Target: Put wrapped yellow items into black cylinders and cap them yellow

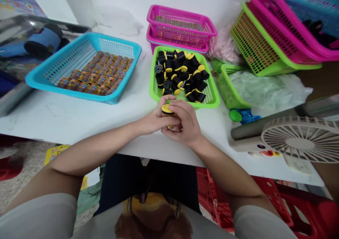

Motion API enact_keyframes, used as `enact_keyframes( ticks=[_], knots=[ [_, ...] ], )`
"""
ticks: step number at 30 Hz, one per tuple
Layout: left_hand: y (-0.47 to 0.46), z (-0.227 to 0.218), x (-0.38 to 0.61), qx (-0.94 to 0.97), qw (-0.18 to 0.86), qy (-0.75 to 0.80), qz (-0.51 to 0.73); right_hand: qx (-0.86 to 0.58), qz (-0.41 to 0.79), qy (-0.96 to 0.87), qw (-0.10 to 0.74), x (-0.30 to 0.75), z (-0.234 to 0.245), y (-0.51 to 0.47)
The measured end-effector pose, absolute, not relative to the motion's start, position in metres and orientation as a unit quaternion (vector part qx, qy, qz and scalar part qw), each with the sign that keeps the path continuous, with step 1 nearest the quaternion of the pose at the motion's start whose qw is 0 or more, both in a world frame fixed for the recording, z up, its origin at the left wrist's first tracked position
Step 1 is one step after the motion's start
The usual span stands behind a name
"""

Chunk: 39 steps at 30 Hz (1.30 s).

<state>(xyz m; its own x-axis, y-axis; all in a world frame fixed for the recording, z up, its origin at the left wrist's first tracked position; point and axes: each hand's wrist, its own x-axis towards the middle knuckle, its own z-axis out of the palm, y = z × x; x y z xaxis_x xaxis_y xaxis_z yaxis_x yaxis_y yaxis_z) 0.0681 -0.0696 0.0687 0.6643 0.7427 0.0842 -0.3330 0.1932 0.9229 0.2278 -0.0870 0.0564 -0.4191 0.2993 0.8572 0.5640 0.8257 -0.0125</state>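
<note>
- Head view, nearest first: two bare forearms reach from the lap over the front edge of the white desk point(79, 115) and meet at its middle.
- The left hand point(155, 120) and right hand point(185, 124) close on one small roll point(166, 110), black with a yellow cap. It is held upright between them, just above the desk and just in front of the green basket point(152, 80).
- The fingers of both hands are curled tight round the roll. The left thumb lies by the cap and the right fingers wrap the body, hiding most of it.
- The step in hand looks like work on this single roll, perhaps fitting its cap or its wrap. Which one cannot be told, as the hands cover it.
- By my judgement, the next move calls for a steady pinch from one hand so the other can let go without the roll tipping.
- To the right, near the desk's edge, lies a beige fan point(299, 140).
- The green basket holds a loose heap of black and yellow rolls point(182, 78).
- Further left, a blue basket point(71, 92) holds neat rows of wrapped rolls point(97, 74).
- Behind the green basket stand two stacked pink baskets point(180, 37). To the far right more baskets point(254, 44) lean in a stack above a plastic bag point(265, 87).
</note>
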Motion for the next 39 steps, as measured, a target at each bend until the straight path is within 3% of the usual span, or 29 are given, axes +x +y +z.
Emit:
enact_keyframes(
  ticks=[8,24,32,39],
  knots=[
    [-0.069,0.078,0.063,0.569,0.679,0.273,0.375,-0.282,-0.149,-0.837,0.445,0.222,0.052,-0.088],
    [-0.067,0.078,0.061,0.469,0.795,0.241,0.301,-0.241,-0.070,-0.853,0.457,0.232,0.054,-0.084],
    [-0.059,0.088,0.063,0.337,0.820,0.248,0.390,-0.264,-0.220,-0.804,0.486,0.233,0.057,-0.079],
    [-0.064,0.089,0.065,0.321,0.830,0.260,0.375,-0.195,-0.271,-0.835,0.438,0.242,0.064,-0.085]
  ],
)
